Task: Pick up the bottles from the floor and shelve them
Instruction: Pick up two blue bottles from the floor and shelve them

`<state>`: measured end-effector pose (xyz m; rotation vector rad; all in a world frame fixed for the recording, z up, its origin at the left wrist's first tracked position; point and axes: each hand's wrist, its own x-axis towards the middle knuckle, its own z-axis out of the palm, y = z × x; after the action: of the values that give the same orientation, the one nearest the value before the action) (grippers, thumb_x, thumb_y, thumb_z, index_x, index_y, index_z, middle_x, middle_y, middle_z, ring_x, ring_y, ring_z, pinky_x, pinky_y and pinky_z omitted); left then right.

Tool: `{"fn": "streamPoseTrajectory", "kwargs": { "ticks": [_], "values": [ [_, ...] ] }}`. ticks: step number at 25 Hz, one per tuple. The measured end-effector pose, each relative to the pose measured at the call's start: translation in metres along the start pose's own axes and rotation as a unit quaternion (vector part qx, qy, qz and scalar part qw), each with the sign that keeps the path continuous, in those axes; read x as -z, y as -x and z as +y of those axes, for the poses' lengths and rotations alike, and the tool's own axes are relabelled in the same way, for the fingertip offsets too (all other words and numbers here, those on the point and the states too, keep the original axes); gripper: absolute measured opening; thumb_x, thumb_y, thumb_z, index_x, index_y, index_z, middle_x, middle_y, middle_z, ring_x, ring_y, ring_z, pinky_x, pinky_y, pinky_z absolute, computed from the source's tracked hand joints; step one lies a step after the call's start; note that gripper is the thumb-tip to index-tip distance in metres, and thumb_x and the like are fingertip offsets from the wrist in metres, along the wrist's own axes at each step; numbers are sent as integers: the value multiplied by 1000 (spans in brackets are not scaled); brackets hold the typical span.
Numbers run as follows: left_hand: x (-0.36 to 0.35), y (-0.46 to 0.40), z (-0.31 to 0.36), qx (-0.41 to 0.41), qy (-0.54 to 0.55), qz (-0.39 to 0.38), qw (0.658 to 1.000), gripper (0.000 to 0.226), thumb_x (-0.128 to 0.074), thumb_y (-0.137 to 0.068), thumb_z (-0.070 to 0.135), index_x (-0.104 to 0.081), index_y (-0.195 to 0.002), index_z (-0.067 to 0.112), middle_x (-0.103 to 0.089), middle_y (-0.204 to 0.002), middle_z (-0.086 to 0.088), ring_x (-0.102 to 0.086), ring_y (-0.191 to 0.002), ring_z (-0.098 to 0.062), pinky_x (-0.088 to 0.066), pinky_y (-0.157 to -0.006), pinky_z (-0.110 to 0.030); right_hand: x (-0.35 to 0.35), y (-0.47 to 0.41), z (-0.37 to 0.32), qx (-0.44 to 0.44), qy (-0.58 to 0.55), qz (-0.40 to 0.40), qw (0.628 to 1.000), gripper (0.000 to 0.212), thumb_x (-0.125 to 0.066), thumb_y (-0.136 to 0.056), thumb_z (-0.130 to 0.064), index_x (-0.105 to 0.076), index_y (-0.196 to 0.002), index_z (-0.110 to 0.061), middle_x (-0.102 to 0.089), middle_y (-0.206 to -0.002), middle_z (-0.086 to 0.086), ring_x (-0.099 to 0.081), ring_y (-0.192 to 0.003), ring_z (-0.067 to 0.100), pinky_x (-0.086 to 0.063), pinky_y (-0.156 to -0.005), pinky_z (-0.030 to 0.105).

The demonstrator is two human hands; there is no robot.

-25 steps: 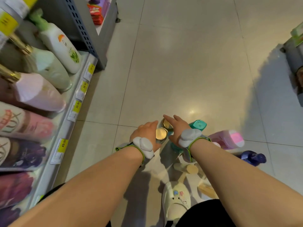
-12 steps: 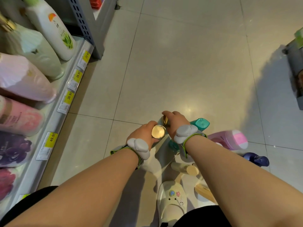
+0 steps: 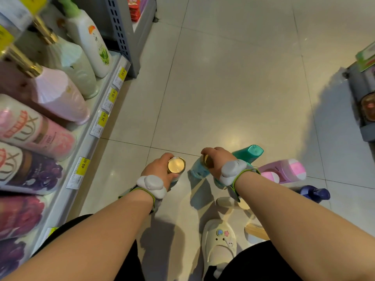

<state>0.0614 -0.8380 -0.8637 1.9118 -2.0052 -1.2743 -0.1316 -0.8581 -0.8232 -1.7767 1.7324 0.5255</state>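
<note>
Two hands, two gold-capped bottles.
Left hand [image 3: 157, 171] grasps one bottle [image 3: 176, 167]; right hand [image 3: 216, 162] grasps another [image 3: 199, 169] (above the floor [image 3: 233, 88]); three more visible bottles lie nearby.

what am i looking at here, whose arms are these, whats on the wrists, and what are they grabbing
There is no machine here: a person wears a camera on the head, looking down at their own arms in a shop aisle. The grey pods strapped to both wrists look like trackers. The left hand grips a gold-capped bottle. The right hand grips a light blue bottle. More bottles lie on the tiled floor: a teal bottle, a pink bottle, a dark blue bottle. At left is the shelf of body wash, where they belong.
</note>
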Motion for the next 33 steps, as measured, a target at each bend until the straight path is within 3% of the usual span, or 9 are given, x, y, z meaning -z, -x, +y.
{"fn": "streamPoseTrajectory", "kwargs": {
  "ticks": [8,13,19,22,24,26,28,31,33],
  "values": [
    [6,25,-43,25,51,15,998,46,-72,-82,25,-51,-123,22,-63,-115,-7,-61,-105,-29,-51,-87,-36,-28,17,-34,-8,-6,-17,1000,68,-60,-82,-5,-34,-141,-26,-45,-134,10,-50,-121,31,-47,-98,38],
    [-1,33,-61,20,111,36,993,46,-75,-79,25,-52,-119,27,-60,-117,0,-58,-101,-20,-45,-82,-26,-47,22,-42,-10,-21,-14,1000,65,-57,-84,-3,-34,-142,-24,-44,-135,11,-47,-124,32,-45,-99,38],
    [-6,30,-71,3,100,19,995,63,-76,-78,25,-44,-132,31,-51,-130,0,-53,-110,-19,-40,-87,-24,-69,25,-46,-26,-137,59,989,71,-55,-83,0,-30,-146,-23,-42,-140,9,-41,-131,28,-38,-106,33],
    [-10,27,-79,23,107,7,994,76,-80,-74,26,-39,-138,33,-48,-136,-1,-52,-119,-22,-42,-88,-24,-83,25,-42,-93,-288,111,947,84,-63,-82,-5,-17,-150,-19,-40,-145,9,-39,-135,26,-34,-107,31],
    [-12,23,-83,46,136,-10,990,86,-82,-72,26,-33,-142,34,-44,-142,0,-48,-125,-23,-45,-82,-21,-95,23,-38,-160,-380,101,905,96,-73,-77,-11,-12,-151,-16,-39,-146,11,-40,-134,28,-35,-105,31],
    [-15,18,-85,63,158,-21,985,93,-83,-70,26,-29,-145,33,-40,-146,-1,-45,-130,-24,-46,-89,-24,-109,20,-33,-212,-436,75,872,101,-80,-72,-15,-16,-150,-18,-38,-148,11,-41,-133,30,-38,-106,35],
    [-21,12,-85,65,160,-26,985,96,-84,-70,25,-27,-147,31,-40,-148,-2,-45,-131,-23,-45,-95,-24,-121,17,-32,-225,-488,62,841,95,-82,-70,-13,-27,-147,-17,-43,-144,10,-43,-130,30,-40,-97,30],
    [-32,3,-85,78,199,-34,976,92,-82,-72,16,-30,-146,28,-46,-142,-3,-49,-113,-19,-44,-55,0,-122,11,-34,-189,-523,68,828,70,-79,-72,-3,-48,-134,-9,-57,-121,7,-51,-116,23,-35,-79,16],
    [-36,-3,-85,84,198,-37,976,90,-82,-72,16,-31,-146,28,-46,-141,-3,-49,-113,-19,-40,-49,2,-120,8,-32,-161,-518,74,837,57,-77,-73,1,-55,-125,-5,-55,-104,4,-53,-107,21,-32,-66,8]
  ]
}}
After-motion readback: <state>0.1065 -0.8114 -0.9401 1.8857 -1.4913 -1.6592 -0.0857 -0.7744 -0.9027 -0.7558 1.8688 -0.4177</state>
